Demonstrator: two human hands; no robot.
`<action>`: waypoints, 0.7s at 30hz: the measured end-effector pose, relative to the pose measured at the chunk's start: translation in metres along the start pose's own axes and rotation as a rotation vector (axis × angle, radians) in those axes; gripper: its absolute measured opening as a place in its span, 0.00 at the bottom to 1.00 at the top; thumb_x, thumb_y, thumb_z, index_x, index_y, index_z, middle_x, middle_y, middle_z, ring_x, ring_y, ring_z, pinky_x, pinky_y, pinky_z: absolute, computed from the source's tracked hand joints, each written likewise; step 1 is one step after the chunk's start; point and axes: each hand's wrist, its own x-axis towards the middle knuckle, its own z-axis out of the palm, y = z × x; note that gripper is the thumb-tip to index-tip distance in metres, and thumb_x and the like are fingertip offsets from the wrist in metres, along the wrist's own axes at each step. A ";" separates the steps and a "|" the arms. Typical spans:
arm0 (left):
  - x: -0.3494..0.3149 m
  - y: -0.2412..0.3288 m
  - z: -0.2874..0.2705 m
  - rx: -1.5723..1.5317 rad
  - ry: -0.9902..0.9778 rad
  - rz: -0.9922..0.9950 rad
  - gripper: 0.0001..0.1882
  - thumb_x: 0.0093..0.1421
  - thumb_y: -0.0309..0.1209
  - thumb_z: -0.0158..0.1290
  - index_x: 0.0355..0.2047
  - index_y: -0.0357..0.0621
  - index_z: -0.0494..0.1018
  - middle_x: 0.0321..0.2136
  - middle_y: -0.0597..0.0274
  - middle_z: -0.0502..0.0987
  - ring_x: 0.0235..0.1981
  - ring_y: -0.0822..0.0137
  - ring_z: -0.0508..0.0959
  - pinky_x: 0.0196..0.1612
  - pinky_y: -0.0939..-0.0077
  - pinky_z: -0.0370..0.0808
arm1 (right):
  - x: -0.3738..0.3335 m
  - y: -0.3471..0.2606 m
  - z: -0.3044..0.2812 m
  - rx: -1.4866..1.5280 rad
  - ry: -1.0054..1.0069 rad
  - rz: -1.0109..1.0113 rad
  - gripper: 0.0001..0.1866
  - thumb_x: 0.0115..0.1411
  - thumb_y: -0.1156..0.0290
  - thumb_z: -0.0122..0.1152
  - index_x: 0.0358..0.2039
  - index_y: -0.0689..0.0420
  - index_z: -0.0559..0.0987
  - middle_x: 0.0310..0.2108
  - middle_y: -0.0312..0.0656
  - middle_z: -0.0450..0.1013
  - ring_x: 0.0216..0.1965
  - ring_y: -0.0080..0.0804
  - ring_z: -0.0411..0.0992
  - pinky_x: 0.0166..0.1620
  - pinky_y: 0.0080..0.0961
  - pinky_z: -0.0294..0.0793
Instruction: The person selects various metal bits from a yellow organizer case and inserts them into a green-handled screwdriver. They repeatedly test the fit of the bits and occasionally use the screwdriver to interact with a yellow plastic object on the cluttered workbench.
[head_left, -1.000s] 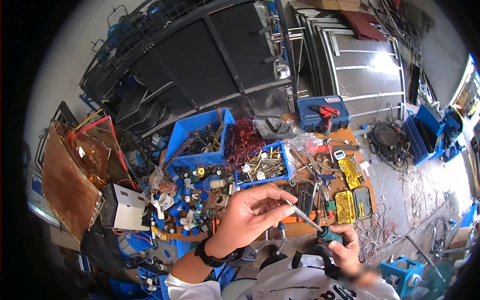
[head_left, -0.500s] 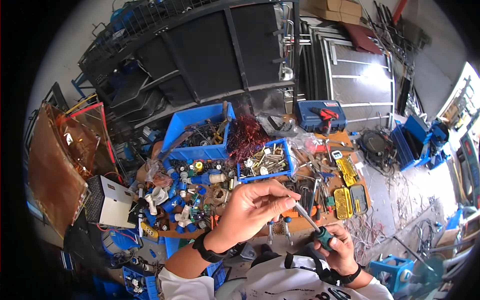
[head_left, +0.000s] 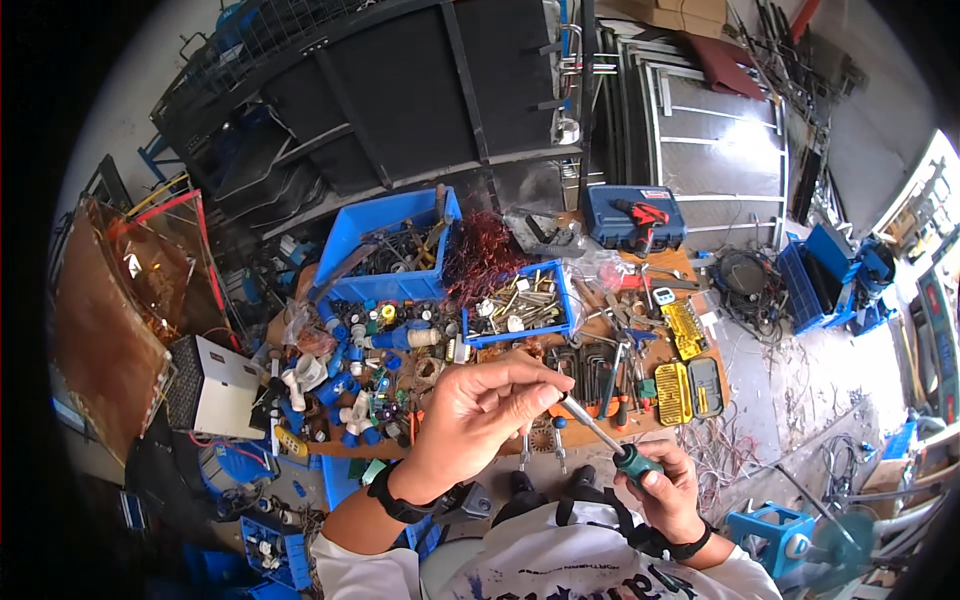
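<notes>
A screwdriver [head_left: 592, 424] with a dark green handle and a silver shaft is held slanting in front of my body. My right hand [head_left: 668, 492] wraps its fingers round the handle. At the shaft's far end, my left hand [head_left: 482, 420] pinches with thumb and forefinger; the tip there looks dark and is partly covered by the fingers. Both hands are raised over the near edge of the wooden workbench [head_left: 640, 440]. Beyond them on the bench lie pliers, hex keys and other hand tools [head_left: 590, 375].
Blue bins [head_left: 400, 285] of tools and a blue tray [head_left: 520, 335] of metal fittings stand at the back. Pipe fittings [head_left: 355, 385] crowd the left. A yellow bit case [head_left: 673, 393] lies at right, a red drill [head_left: 645, 215] on a blue case behind. Cables [head_left: 740, 480] litter the floor.
The screwdriver and both hands have shifted slightly left in view, along with the whole scene. The grip of each hand looks the same.
</notes>
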 end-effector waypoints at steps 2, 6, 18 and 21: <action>0.003 -0.004 0.004 0.018 0.029 0.015 0.09 0.60 0.25 0.52 0.39 0.36 0.77 0.31 0.66 0.74 0.23 0.83 0.67 0.23 0.88 0.62 | 0.005 -0.004 -0.006 -0.027 0.011 0.005 0.19 0.56 0.70 0.61 0.46 0.61 0.71 0.38 0.48 0.74 0.33 0.29 0.74 0.25 0.15 0.64; 0.001 -0.004 0.012 0.063 0.106 0.008 0.08 0.60 0.23 0.51 0.38 0.34 0.76 0.31 0.61 0.73 0.21 0.78 0.67 0.22 0.86 0.64 | 0.014 -0.007 -0.013 -0.040 -0.016 0.029 0.19 0.55 0.69 0.62 0.46 0.61 0.71 0.37 0.48 0.75 0.30 0.27 0.73 0.25 0.15 0.64; -0.047 -0.029 -0.070 -0.152 0.261 0.073 0.15 0.63 0.31 0.50 0.49 0.39 0.70 0.32 0.68 0.75 0.28 0.83 0.70 0.25 0.89 0.65 | 0.026 0.027 0.020 -0.285 0.068 0.001 0.25 0.51 0.55 0.65 0.39 0.60 0.68 0.28 0.43 0.70 0.21 0.21 0.65 0.18 0.11 0.57; -0.084 -0.057 -0.158 -0.122 0.624 0.112 0.14 0.62 0.32 0.50 0.46 0.38 0.71 0.28 0.67 0.75 0.18 0.81 0.65 0.21 0.87 0.62 | 0.031 0.050 0.034 -0.276 0.081 -0.004 0.24 0.51 0.56 0.65 0.39 0.60 0.69 0.26 0.41 0.68 0.20 0.20 0.64 0.17 0.10 0.56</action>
